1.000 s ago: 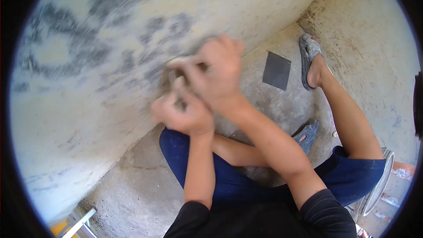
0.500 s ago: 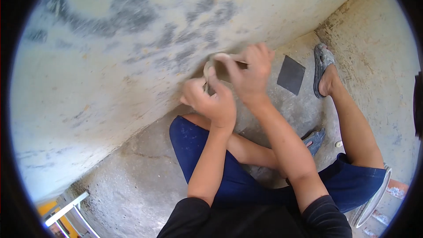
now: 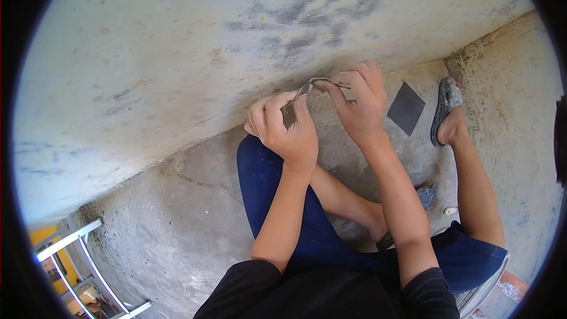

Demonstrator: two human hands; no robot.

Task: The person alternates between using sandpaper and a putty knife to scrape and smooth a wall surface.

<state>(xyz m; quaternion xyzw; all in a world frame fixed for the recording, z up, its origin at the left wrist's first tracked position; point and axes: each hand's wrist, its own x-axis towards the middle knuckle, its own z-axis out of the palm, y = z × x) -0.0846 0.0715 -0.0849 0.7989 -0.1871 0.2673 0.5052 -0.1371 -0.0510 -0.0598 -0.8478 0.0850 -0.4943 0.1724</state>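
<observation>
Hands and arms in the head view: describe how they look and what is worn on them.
Both the left hand and the right hand are bare, with no gloves, rings or watch visible. The forearms are bare too. Short black sleeves end near the elbows, the right one showing fine ribbing at its hem. The fingers carry no tape or markings that can be made out.

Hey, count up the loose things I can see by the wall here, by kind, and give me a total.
Folded sandpaper piece held in both hands: 1
Dark sandpaper sheet on the floor: 1
Sandals: 2, one on the outstretched foot, one partly hidden behind the right arm
Total: 4
</observation>
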